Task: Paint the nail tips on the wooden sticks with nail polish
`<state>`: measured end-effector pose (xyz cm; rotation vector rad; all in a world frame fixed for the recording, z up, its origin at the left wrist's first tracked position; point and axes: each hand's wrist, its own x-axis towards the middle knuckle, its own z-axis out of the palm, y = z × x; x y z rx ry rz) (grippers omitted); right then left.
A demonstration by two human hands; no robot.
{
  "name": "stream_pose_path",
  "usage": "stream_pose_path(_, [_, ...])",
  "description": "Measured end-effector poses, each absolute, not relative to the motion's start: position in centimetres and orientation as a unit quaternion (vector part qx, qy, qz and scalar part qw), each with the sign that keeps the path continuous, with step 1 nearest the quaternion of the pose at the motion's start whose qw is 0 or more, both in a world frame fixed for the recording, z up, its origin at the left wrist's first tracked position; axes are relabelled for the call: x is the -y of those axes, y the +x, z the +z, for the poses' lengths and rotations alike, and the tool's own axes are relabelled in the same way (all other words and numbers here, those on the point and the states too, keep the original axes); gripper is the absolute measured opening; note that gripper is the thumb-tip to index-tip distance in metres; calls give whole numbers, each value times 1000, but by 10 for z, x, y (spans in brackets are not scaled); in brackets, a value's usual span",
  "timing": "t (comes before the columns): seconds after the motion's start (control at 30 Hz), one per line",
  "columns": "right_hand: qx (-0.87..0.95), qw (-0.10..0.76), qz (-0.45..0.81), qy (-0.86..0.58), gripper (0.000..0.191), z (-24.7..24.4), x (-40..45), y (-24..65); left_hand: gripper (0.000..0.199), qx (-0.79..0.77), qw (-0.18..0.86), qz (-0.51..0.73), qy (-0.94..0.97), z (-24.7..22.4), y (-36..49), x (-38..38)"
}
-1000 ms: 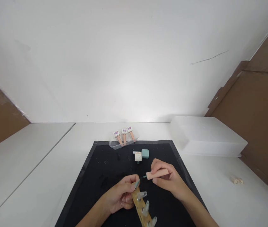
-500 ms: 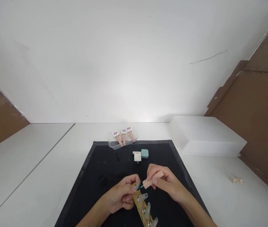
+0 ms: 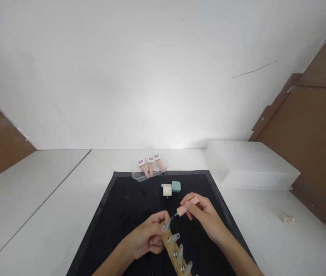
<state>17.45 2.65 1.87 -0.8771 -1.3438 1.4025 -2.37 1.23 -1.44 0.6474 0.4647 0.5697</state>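
Observation:
My right hand [image 3: 199, 212] is closed around the pink stick-like cap [image 3: 184, 208] of a nail polish brush. A thin dark green stem [image 3: 173, 217] reaches from the cap down to a green-coated nail tip [image 3: 168, 224], close by my left fingertips. With my left hand [image 3: 151, 234] I grip the upper end of a wooden strip [image 3: 169, 245]. Several clear false nails [image 3: 173, 238] stand along this strip on round metal pieces. My left fingers partly hide the strip's end and the green nail.
Beyond my hands, a white square bottle [image 3: 167, 190] and a mint-green square piece [image 3: 176, 186] lie on the black mat [image 3: 134, 203]. A clear tray [image 3: 138, 177] holds three pink-capped bottles. At right are a white box [image 3: 255, 165] and small cream rings [image 3: 287, 219].
My right hand has moved the pink cap slightly up and away from the nail, so more of the green stem shows. My left hand has stayed almost still.

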Motion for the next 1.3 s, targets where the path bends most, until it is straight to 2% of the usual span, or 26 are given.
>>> stream_pose_path(0.1, [545, 492, 582, -350, 27, 19, -26, 175, 21, -235, 878, 274, 315, -13, -24, -12])
stream_pose_path(0.37, [578, 441, 605, -324, 25, 21, -24, 174, 26, -269, 868, 260, 326, -6, -19, -13])
stream_pose_path(0.53, [585, 452, 566, -365, 28, 22, -26, 173, 28, -262, 872, 253, 327, -6, -20, -12])
stream_pose_path(0.73, [559, 511, 534, -377, 34, 18, -28, 173, 30, -266, 870, 248, 333, -5, -21, -11])
stream_pose_path(1.0, [600, 453, 577, -320, 30, 18, -22, 171, 29, -290, 862, 232, 346, -1, -17, -11])
stream_pose_path(1.3, [613, 470, 513, -374, 32, 19, -26, 170, 28, -276, 866, 236, 344, -8, -19, -11])
